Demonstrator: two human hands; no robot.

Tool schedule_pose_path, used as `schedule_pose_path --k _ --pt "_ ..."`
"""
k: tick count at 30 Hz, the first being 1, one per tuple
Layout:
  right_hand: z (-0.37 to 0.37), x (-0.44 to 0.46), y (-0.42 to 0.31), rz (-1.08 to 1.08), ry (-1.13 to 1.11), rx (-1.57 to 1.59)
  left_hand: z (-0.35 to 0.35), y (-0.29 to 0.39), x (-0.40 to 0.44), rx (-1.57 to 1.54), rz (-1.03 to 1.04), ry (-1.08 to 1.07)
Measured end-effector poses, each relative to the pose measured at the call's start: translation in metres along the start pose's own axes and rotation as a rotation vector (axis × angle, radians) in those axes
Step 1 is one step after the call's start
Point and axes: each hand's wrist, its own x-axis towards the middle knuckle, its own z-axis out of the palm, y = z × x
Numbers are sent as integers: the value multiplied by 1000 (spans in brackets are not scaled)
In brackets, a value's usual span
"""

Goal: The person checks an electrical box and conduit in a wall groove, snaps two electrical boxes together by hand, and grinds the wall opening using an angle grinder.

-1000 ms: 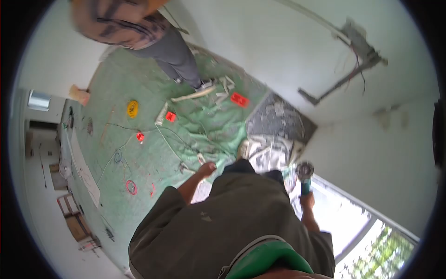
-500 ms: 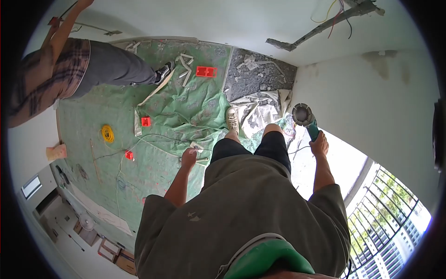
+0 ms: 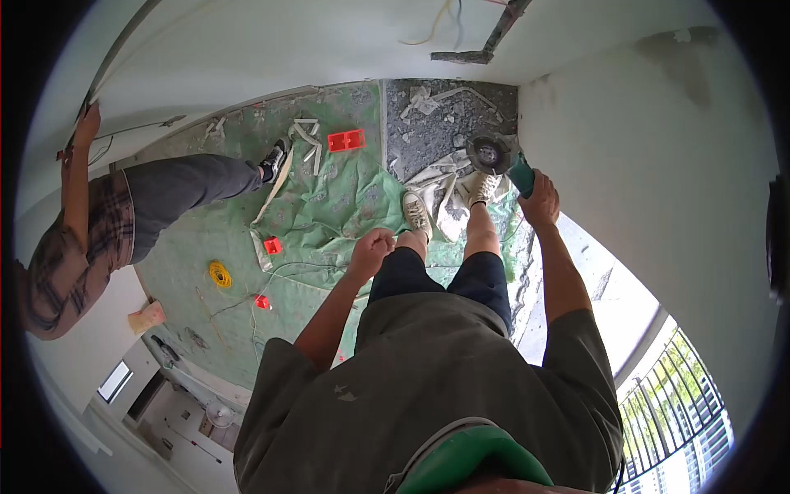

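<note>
My right hand (image 3: 540, 199) is wrapped round the green body of a power tool (image 3: 520, 174), whose round dark head (image 3: 490, 155) points up and left, above my shoe. In front of my left thigh is my left hand (image 3: 372, 253), with its fingers curled. Whether anything small is inside them cannot be made out. Below both hands lies a crumpled green floor sheet (image 3: 329, 202), with a whitish cloth (image 3: 448, 210) near my feet.
At the left a person (image 3: 99, 210) reaches toward the wall. Red boxes (image 3: 346, 140), white strips (image 3: 309, 144) and a yellow coil (image 3: 220, 274) lie on the floor. Grey rubble (image 3: 461, 115) fills the corner. A railing (image 3: 671, 403) stands at the lower right.
The view has turned. My right hand has moved the tool forward and left, and my left hand has come up and inward. My right shoe now shows under the tool's head.
</note>
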Motion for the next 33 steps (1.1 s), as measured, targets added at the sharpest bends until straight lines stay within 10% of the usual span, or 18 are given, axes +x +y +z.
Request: schedule_pose_path --k 7,9,16,21,25,28,33 --pt "37 29 15 90 -219 87 112 91 15 18 94 -83" --pt "37 38 22 98 -249 95 125 110 20 170 186 -245" --pt "62 43 40 235 -361 85 167 223 5 -846 533 -1139" --pt "69 30 38 282 -283 79 146 260 -25 -773 524 -1304" --pt "83 48 35 221 -239 47 152 271 -69 -1243 329 -980" --pt "119 62 38 175 -185 85 166 300 -77 -759 -93 -6" --pt "199 100 43 97 -127 175 183 240 -8 -720 73 34"
